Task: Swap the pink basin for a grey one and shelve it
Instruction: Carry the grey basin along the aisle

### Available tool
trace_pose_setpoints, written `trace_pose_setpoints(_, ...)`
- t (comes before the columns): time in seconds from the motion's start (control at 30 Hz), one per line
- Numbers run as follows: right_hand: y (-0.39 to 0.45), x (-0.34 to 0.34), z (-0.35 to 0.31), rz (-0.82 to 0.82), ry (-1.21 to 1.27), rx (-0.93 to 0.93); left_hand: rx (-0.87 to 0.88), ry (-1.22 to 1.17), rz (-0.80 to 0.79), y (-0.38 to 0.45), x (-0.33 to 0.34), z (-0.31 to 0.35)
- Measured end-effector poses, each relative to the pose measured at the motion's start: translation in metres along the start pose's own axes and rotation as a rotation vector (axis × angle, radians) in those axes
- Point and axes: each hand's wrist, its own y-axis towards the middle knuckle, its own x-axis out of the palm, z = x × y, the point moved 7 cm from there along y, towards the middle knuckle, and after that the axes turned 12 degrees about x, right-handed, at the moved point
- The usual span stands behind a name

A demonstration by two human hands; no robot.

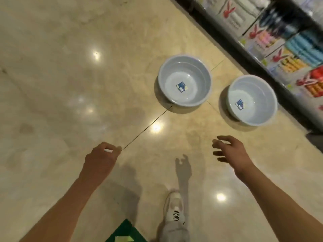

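Two grey basins stand upright on the floor, each with a blue label stuck inside on its bottom. The left grey basin [185, 80] lies ahead of me, and the right grey basin [252, 100] sits close to the shelf base. No pink basin is in view. My left hand [101, 158] is curled, with a small white item pinched in its fingers, well short of the left basin. My right hand [230, 151] reaches forward with fingers spread and nothing in it, a short way below the right basin.
A dark shelf unit [272, 41] runs along the upper right, stocked with boxed goods bearing red rabbit logos. The floor is glossy beige tile [70, 84]. My white shoe [175, 208] steps forward at bottom centre, and a green mat corner [125, 231] lies beside it.
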Motion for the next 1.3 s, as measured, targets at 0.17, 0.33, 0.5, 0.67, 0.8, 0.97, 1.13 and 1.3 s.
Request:
trace_pose_setpoints(0.17, 0.056, -0.065, -0.019, 0.018, 0.064, 0.062, 0.012, -0.075, -0.031, 0.067, 0.067, 0.096)
trace_pose_setpoints(0.33, 0.111, -0.075, -0.048, 0.029, 0.101, 0.104, -0.006, -0.029, -0.106, 0.131, 0.099, 0.132)
trace_pose_setpoints(0.5, 0.19, -0.051, -0.073, 0.055, 0.108, 0.137, -0.016, 0.045, -0.117, 0.227, 0.123, 0.141)
trace_pose_setpoints(0.67, 0.288, -0.006, -0.094, 0.112, 0.134, 0.131, -0.022, 0.003, -0.081, 0.336, 0.171, 0.145)
trace_pose_setpoints(0.8, 0.354, 0.03, -0.102, 0.137, 0.118, 0.143, 0.035, 0.048, -0.033, 0.411, 0.199, 0.129)
trace_pose_setpoints(0.97, 0.394, 0.062, -0.112, 0.143, 0.023, 0.097, 0.094, 0.077, -0.038, 0.459, 0.216, 0.116)
trace_pose_setpoints(1.13, 0.375, 0.06, -0.113, 0.121, 0.186, 0.135, 0.149, 0.048, -0.051, 0.454, 0.206, 0.14)
trace_pose_setpoints(1.3, 0.315, -0.011, -0.142, 0.153, 0.343, 0.065, 0.192, 0.009, -0.082, 0.406, 0.19, 0.215)
